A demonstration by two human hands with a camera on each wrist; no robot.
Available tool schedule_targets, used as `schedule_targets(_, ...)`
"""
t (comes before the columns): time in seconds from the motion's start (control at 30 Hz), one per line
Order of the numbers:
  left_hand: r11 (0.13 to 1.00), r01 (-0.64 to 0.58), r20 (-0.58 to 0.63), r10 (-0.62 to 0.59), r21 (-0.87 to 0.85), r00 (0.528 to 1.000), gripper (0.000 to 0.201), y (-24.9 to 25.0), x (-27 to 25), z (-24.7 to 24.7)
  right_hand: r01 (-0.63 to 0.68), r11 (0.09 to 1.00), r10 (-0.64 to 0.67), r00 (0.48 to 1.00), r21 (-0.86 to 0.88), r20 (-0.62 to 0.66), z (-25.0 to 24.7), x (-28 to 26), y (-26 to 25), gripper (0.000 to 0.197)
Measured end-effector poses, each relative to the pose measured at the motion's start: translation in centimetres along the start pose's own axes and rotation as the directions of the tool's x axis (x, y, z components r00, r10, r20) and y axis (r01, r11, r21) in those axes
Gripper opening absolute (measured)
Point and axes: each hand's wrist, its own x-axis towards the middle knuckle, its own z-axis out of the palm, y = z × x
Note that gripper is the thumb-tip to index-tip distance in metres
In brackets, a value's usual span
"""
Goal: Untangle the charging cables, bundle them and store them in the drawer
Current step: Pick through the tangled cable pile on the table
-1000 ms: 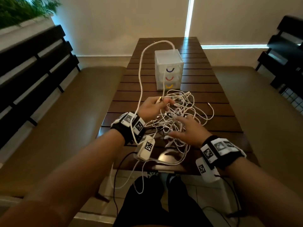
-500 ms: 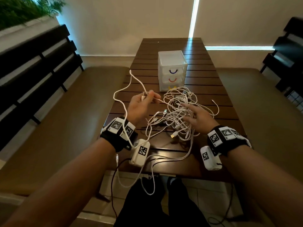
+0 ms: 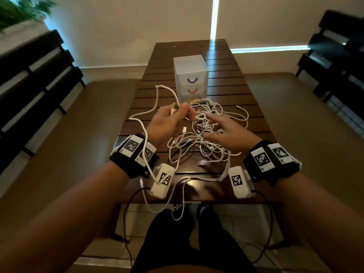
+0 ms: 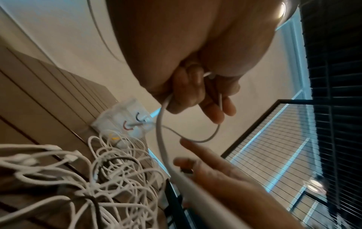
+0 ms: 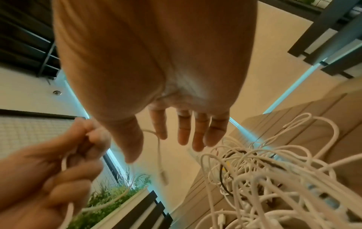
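My left hand is raised above the table, fingers curled round a white cable; its plug end sticks up between my thumb and forefinger, and the rest of it loops away past my left wrist and hangs over the near table edge. In the left wrist view a thinner strand of it bows out from my fingers toward the other hand. My right hand is spread wide, fingers straight and apart, holding nothing; the forefinger points at the strand beside my left fingertips, and the palm hovers over the cable tangle. Whether the fingertips touch the cables I cannot tell.

The tangle, mostly white with a dark lead or two in it, lies on the slatted wooden table under and beyond my right hand. Just past it, ahead of both hands, stands the small translucent drawer unit, three drawers with coloured handles, all closed.
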Motion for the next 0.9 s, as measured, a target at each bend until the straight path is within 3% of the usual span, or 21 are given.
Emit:
schedule_targets(0.13, 1.000, -0.028, 0.268, 0.027, -0.001, 0.963, 0.034, 0.9, -1.1, 3.3, 0.113, 0.984, -0.083, 0.976, 0.141, -0.202, -1.9, -2.9, -0.4, 0.018)
schedule_targets(0.23, 0.980, -0.138, 0.324, 0.084, 0.146, 0.942, 0.024, 1.3, -1.9, 5.2, 0.122, 0.975, -0.070, 0.962, 0.184, -0.264, -4.3, -6.5, 0.3, 0.017)
schedule_targets(0.3, 0.897, -0.266, 0.438, 0.093, 0.353, 0.894, 0.031, 0.7, -2.1, 6.3, 0.019, 0.972, 0.064, 0.936, 0.233, -0.346, -5.8, -10.3, 2.4, 0.022)
schedule_targets(0.33, 0.810, -0.331, 0.506, 0.049, 0.484, 0.861, 0.037, 0.0, -2.2, 6.7, -0.056, 0.967, 0.154, 0.908, 0.250, -0.391, -6.4, -12.5, 4.1, 0.023)
schedule_targets(0.37, 0.701, -0.392, 0.560, -0.012, 0.595, 0.828, 0.031, -0.6, -2.4, 7.1, -0.149, 0.957, 0.245, 0.872, 0.248, -0.425, -6.8, -14.9, 5.8, 0.023)
schedule_targets(0.4, 0.591, -0.464, 0.616, -0.072, 0.660, 0.785, 0.015, -1.3, -2.4, 7.6, -0.259, 0.940, 0.333, 0.835, 0.223, -0.438, -7.0, -17.5, 7.6, 0.022)
schedule_targets(0.43, 0.508, -0.523, 0.660, -0.128, 0.685, 0.740, 0.011, -1.8, -2.5, 8.1, -0.379, 0.905, 0.424, 0.797, 0.191, -0.429, -6.9, -20.0, 9.5, 0.022)
schedule_targets(0.47, 0.445, -0.556, 0.680, -0.188, 0.702, 0.708, 0.020, -2.4, -2.5, 8.8, -0.497, 0.853, 0.517, 0.757, 0.161, -0.400, -6.6, -22.5, 11.2, 0.021)
schedule_targets(0.53, 0.389, -0.562, 0.673, -0.266, 0.730, 0.690, 0.025, -2.7, -2.6, 10.6, -0.663, 0.736, 0.667, 0.675, 0.138, -0.317, -5.4, -26.4, 13.7, 0.026)
schedule_targets(0.63, 0.426, -0.528, 0.661, -0.271, 0.734, 0.700, 0.028, -2.7, -3.2, 13.5, -0.754, 0.649, 0.755, 0.621, 0.102, -0.210, -4.0, -29.2, 14.5, 0.044)
schedule_targets(0.7, 0.500, -0.490, 0.660, -0.248, 0.714, 0.709, 0.019, -2.9, -3.8, 15.3, -0.719, 0.694, 0.693, 0.653, 0.035, -0.305, -3.8, -28.9, 13.4, 0.054)
schedule_targets(0.77, 0.618, -0.419, 0.641, -0.185, 0.665, 0.745, 0.018, -3.4, -4.3, 16.9, -0.501, 0.860, 0.499, 0.778, 0.101, -0.381, -3.1, -27.5, 11.0, 0.063)
schedule_targets(0.83, 0.722, -0.331, 0.571, -0.108, 0.608, 0.814, 0.017, -3.8, -4.5, 18.5, -0.286, 0.917, 0.347, 0.915, 0.277, -0.207, -1.3, -25.7, 8.1, 0.075)
schedule_targets(0.9, 0.866, -0.169, 0.445, -0.068, 0.471, 0.893, 0.021, -4.0, -4.6, 19.3, -0.292, 0.887, 0.292, 0.955, 0.358, 0.056, 1.0, -24.5, 6.7, 0.079)
